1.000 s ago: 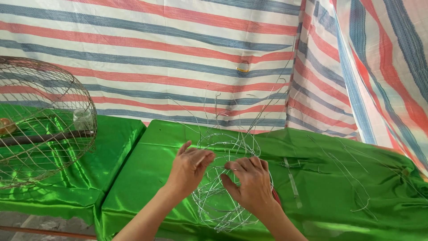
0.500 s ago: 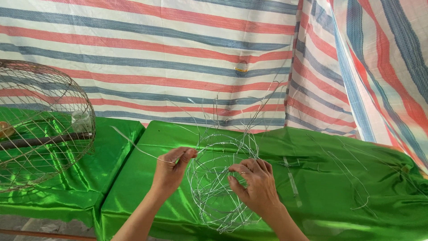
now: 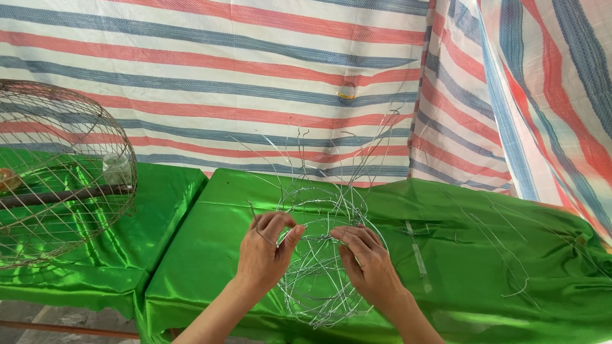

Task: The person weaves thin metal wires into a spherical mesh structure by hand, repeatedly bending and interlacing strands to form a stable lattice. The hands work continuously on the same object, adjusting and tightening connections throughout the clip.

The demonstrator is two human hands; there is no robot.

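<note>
The person's 2 bare hands worked at a half-woven wire basket frame [image 3: 322, 255] that rested on the green satin cloth [image 3: 191, 255] covering the table, near its front edge. The left hand [image 3: 268, 245] sat at the frame's left side, its thumb and fingertips pinched together on a thin wire strand. The right hand [image 3: 366, 261] lay on the frame's right side, fingers curled and pressed over the woven wires, gripping them. Loose wire ends [image 3: 357, 153] rose from the frame and fanned upward in front of the striped tarpaulin [image 3: 255, 70] hung behind the table. More thin wires [image 3: 510, 255] lay scattered on the cloth to the right, well apart from the hands. On a second green-covered table at the left stood a large finished wire cage [image 3: 57, 172], dome-shaped, with a small clear jar [image 3: 116, 169] visible through its mesh.
</note>
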